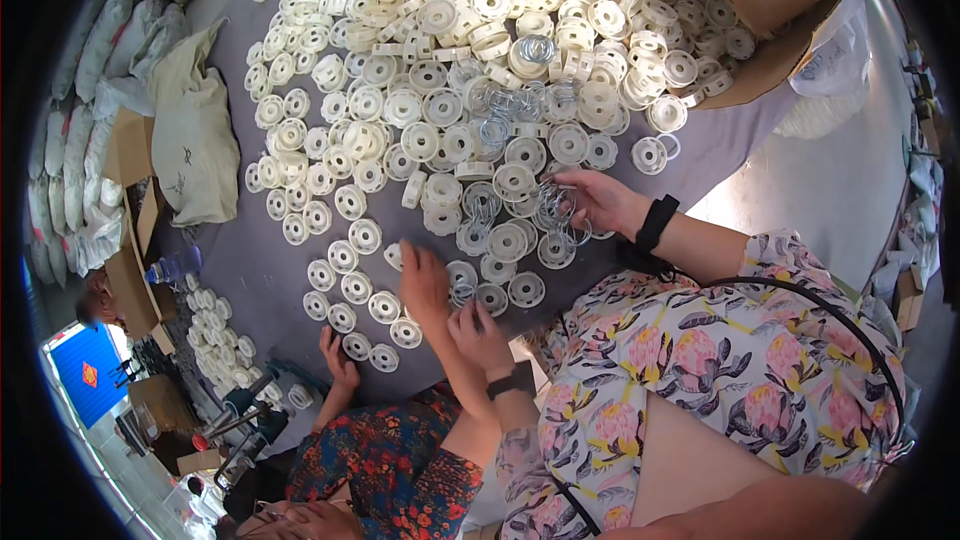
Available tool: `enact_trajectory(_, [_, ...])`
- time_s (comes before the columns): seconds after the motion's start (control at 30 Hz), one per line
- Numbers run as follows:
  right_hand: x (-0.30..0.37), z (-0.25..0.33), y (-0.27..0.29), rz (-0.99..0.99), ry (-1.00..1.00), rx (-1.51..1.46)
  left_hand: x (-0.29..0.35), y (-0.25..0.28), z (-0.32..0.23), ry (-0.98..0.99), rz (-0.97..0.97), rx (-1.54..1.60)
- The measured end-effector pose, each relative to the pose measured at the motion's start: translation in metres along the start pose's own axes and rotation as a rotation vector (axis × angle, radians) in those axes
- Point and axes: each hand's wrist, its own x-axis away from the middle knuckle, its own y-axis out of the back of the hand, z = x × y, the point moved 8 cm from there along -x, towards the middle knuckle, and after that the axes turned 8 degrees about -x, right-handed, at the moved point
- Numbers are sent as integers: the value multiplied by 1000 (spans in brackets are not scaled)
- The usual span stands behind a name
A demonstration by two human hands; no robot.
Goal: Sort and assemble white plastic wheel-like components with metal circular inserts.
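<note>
My right hand (598,204) is closed on a loose bunch of thin metal rings (556,206), held above the white wheel-shaped plastic parts. Nearer the front edge, my left hand (481,337) has its fingertips pinched at a thin metal ring (462,294), which sits at a white plastic wheel. Several more white wheels (526,290) lie flat between my two hands. Other metal rings (495,130) rest in a loose heap on the wheels farther away. Each wheel is round, with a raised rim and a central hole.
A co-worker's hand (425,285) reaches in close at my left, and their other hand (340,360) rests at the table edge. White wheels (400,0) are piled across the far side of the grey-covered table (255,270). A cardboard box (770,65) lies tipped at the far right.
</note>
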Motion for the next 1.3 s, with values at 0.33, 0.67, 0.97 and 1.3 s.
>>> enact_trajectory(0.33, [-5,-7,-7,40,-58,150,-9,-21,5,96,40,-209])
enact_trajectory(0.67, [-11,-31,-11,67,4,384,-10,-87,-92,449,317,1140])
enact_trajectory(0.97, [5,4,-13,-67,416,733,-33,-109,-134,400,174,1193])
enact_trajectory(1.3, [16,22,-14,134,471,1454,-11,-126,-106,573,430,1524])
